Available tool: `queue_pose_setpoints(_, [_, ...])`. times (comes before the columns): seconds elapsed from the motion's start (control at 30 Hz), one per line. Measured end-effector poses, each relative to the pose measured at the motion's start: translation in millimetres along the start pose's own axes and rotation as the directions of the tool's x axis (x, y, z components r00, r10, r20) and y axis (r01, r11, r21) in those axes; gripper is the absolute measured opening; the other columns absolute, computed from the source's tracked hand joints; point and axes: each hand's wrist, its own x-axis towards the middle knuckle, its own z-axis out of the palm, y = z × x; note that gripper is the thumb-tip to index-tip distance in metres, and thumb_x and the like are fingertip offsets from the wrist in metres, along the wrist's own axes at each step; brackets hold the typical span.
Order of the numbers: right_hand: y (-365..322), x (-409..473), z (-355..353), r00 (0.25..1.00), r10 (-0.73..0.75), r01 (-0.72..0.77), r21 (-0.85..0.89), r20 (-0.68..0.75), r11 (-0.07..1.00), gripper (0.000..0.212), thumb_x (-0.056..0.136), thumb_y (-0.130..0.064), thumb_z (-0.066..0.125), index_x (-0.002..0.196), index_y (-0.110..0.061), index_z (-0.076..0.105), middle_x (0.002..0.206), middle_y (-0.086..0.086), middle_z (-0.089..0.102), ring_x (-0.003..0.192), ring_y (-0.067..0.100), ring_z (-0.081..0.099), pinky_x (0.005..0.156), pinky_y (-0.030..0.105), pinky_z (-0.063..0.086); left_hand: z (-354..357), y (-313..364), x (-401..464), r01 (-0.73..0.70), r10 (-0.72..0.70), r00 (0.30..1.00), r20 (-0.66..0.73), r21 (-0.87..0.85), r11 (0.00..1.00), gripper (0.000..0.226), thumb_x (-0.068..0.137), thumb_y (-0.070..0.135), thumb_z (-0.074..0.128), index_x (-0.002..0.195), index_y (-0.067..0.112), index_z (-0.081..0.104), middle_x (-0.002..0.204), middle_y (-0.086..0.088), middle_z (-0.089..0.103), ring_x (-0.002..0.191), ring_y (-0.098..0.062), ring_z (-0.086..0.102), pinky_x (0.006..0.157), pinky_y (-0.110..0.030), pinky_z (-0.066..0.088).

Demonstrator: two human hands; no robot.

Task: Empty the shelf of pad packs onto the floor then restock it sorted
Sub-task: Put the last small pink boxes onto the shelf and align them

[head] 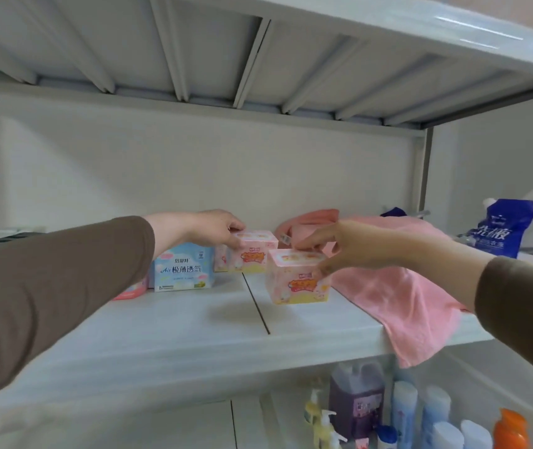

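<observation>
On the white shelf (194, 325) stand several pad packs. My left hand (206, 226) grips the top of a pink pack (252, 254) near the back of the shelf. My right hand (352, 244) holds a second pink pack (297, 280) by its top, at or just above the shelf surface, closer to the front. A light blue pack (182, 268) stands left of them, partly behind my left sleeve. Another pinkish pack (129, 291) peeks out below that sleeve.
A pink towel (401, 296) lies on the shelf's right part and hangs over its front edge. A blue detergent pouch (501, 228) stands at the far right. Bottles (404, 413) crowd the lower shelf. The shelf above is close overhead.
</observation>
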Motion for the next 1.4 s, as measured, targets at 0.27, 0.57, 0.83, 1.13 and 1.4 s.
queue_pose_setpoints(0.27, [15, 63, 19, 0.998, -0.047, 0.045, 0.035, 0.044, 0.998, 0.066, 0.075, -0.05, 0.08, 0.136, -0.044, 0.055, 0.129, -0.025, 0.057, 0.097, -0.011, 0.053, 0.081, 0.009, 0.037, 20, -27, 41, 0.089, -0.096, 0.991, 0.096, 0.071, 0.994, 0.033, 0.088, 0.048, 0.06, 0.095, 0.015, 0.059, 0.081, 0.014, 0.06, 0.073, -0.009, 0.059, 0.072, -0.032, 0.032])
queue_pose_setpoints(0.57, [21, 114, 32, 0.983, -0.148, 0.146, 0.033, 0.104, 0.989, 0.061, 0.078, -0.05, 0.078, 0.135, -0.042, 0.057, 0.116, -0.021, 0.062, 0.097, -0.004, 0.057, 0.075, 0.004, 0.038, 9, -26, 53, 0.235, -0.296, 0.947, 0.128, 0.356, 0.905, 0.053, 0.084, 0.058, 0.064, 0.133, 0.039, 0.053, 0.134, 0.012, 0.055, 0.12, -0.016, 0.046, 0.107, -0.036, 0.032])
queue_pose_setpoints(0.83, [14, 140, 58, 0.961, -0.253, 0.241, 0.106, 0.112, 0.965, 0.052, 0.077, -0.047, 0.08, 0.125, -0.037, 0.063, 0.123, -0.014, 0.052, 0.107, 0.006, 0.056, 0.097, 0.033, 0.049, 9, -21, 67, 0.227, -0.323, 0.919, 0.227, 0.365, 0.903, 0.053, 0.083, 0.034, 0.073, 0.133, 0.03, 0.056, 0.128, 0.011, 0.06, 0.109, -0.01, 0.051, 0.09, -0.027, 0.036])
queue_pose_setpoints(1.13, [9, 153, 71, 0.963, -0.268, 0.26, 0.15, 0.034, 0.954, 0.047, 0.079, -0.045, 0.079, 0.121, -0.031, 0.064, 0.123, -0.009, 0.051, 0.114, 0.009, 0.051, 0.09, 0.02, 0.044, -2, -35, 67, 0.23, -0.303, 0.904, 0.301, 0.254, 0.939, 0.061, 0.083, 0.032, 0.075, 0.139, 0.024, 0.052, 0.133, 0.004, 0.056, 0.122, -0.015, 0.051, 0.101, -0.026, 0.039])
queue_pose_setpoints(1.4, [8, 164, 78, 0.981, -0.187, 0.176, 0.166, 0.05, 0.97, 0.047, 0.079, -0.05, 0.077, 0.121, -0.038, 0.06, 0.128, -0.015, 0.054, 0.118, 0.009, 0.05, 0.105, 0.031, 0.04, -23, -49, 57, 0.264, -0.268, 0.944, 0.194, 0.046, 0.964, 0.044, 0.097, 0.034, 0.058, 0.14, 0.026, 0.053, 0.147, 0.006, 0.046, 0.136, -0.014, 0.04, 0.111, -0.028, 0.029])
